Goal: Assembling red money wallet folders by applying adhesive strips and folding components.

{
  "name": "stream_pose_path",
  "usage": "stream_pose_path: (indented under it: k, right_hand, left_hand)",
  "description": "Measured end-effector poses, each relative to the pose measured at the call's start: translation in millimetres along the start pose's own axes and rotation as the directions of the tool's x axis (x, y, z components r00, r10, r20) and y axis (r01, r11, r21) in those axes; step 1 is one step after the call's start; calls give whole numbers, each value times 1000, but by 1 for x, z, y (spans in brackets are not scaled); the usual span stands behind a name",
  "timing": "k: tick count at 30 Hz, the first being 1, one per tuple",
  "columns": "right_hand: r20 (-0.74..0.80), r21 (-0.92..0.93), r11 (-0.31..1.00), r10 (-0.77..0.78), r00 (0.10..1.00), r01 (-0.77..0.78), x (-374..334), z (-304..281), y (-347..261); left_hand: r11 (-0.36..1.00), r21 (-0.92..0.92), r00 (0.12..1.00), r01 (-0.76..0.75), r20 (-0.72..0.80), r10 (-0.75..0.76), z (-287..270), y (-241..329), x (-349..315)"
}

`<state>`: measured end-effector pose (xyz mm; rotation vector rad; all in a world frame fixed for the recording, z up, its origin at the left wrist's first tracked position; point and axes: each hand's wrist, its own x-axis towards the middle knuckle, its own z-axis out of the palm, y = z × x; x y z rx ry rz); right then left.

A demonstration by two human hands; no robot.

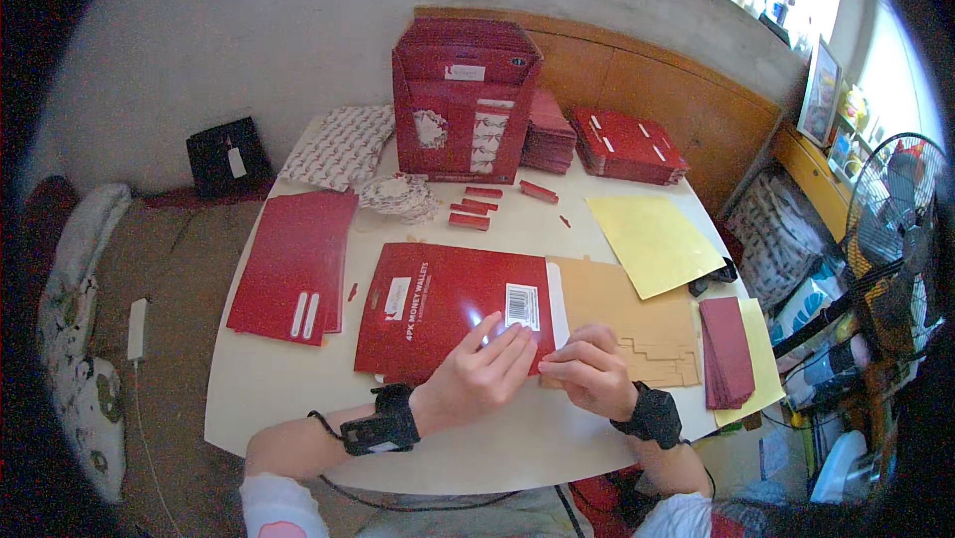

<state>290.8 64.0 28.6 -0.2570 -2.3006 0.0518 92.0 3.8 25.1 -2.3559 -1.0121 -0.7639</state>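
A flat red cardboard packet (pixel 438 304) with a hang slot, a white barcode label and a pale flap along its right edge lies in front of me. My left hand (pixel 482 369) rests on its lower right part, fingers lying together and stretched out. At the packet's lower right corner, my right hand (pixel 597 374) has thumb and fingers pinched on the edge. The fingertips partly hide what is between them. Under and beside the packet's right side lies a tan card sheet (pixel 637 314) with stepped cuts along its lower edge.
Red envelopes (pixel 293 260) are stacked at left. Behind stand a tall red display box (pixel 458 130), patterned bags (pixel 343 150) and red stacks (pixel 632 145). Small red strips (pixel 473 208) lie mid-table. Yellow sheets (pixel 652 240) and narrow red wallets (pixel 726 354) lie at right, near a fan (pixel 890 220).
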Motion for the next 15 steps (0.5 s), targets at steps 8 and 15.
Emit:
stream_pose_path:
  k: [8, 15]
  right_hand:
    - [1, 73, 997, 26, 1000, -26, 1, -11, 7]
    - [48, 82, 996, 28, 998, -32, 3, -14, 8]
  left_hand:
    - [997, -56, 995, 45, 89, -40, -4, -5, -4]
    - [1000, 10, 993, -17, 116, 16, -1, -5, -7]
